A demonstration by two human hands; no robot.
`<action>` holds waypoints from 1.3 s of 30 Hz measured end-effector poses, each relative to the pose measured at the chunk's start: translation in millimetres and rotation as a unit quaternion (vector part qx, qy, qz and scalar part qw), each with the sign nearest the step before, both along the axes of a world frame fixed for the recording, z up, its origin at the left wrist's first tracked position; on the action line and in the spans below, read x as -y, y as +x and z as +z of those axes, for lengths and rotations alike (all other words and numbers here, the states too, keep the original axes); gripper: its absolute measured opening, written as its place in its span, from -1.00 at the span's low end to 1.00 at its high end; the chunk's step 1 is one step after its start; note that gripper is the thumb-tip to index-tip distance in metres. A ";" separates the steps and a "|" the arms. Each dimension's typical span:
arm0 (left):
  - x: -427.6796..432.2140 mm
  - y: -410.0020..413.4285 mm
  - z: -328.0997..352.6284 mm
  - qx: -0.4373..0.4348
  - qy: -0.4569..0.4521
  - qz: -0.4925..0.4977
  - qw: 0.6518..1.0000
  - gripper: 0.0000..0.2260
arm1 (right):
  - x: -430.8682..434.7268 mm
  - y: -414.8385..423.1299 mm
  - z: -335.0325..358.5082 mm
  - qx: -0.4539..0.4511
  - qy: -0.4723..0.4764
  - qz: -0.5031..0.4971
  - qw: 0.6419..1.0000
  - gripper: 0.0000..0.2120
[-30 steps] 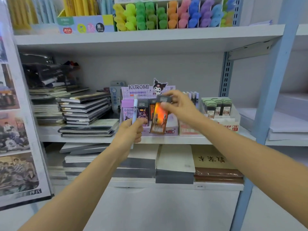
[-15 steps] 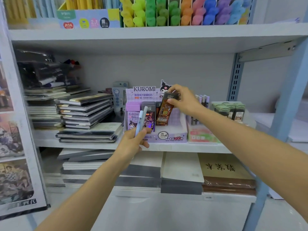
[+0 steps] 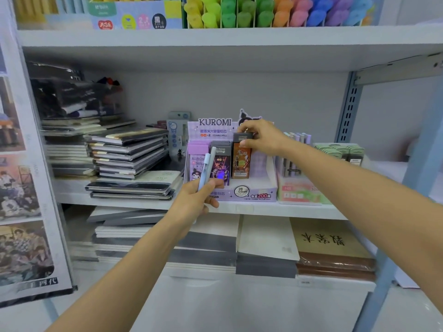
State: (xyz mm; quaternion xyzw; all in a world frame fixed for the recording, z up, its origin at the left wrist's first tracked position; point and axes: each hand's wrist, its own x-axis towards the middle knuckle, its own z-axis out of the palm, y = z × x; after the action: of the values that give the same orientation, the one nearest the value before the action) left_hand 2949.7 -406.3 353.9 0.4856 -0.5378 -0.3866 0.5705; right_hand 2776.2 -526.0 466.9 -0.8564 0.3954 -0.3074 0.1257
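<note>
Orange lead case [image 3: 241,161], tilted before, now upright in purple box [image 3: 254,193].

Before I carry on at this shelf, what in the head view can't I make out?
Head view, the only one:
- orange case: top covered by fingers of the right hand; whether it rests on the floor of the Kuromi box is unclear.
- pens: lower ends hidden inside the left hand.
- Small print on the box front: too small to read.
- highlighters: tops cut off by the upper edge.
</note>
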 end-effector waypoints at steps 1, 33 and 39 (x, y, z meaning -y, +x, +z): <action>-0.2 0.2 0.1 -0.002 0.000 -0.003 1.000 -0.78 | 1.2 -2.9 1.7 -0.007 0.007 0.001 1.000 -0.77; -11.6 -27.4 16.6 0.039 -0.075 -0.087 0.993 -0.74 | -52.7 -9.6 -15.4 0.217 0.121 0.197 0.948 -0.82; -14.4 -39.6 16.5 -0.071 -0.045 -0.079 0.993 -0.73 | -58.6 -56.0 -12.0 0.394 0.149 0.142 0.896 -0.93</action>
State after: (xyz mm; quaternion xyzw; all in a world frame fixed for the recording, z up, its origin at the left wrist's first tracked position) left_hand 2910.1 -392.0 370.4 0.3866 -0.5496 -0.4391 0.5964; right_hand 2720.2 -467.4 454.8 -0.6832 0.2286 -0.5364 0.4396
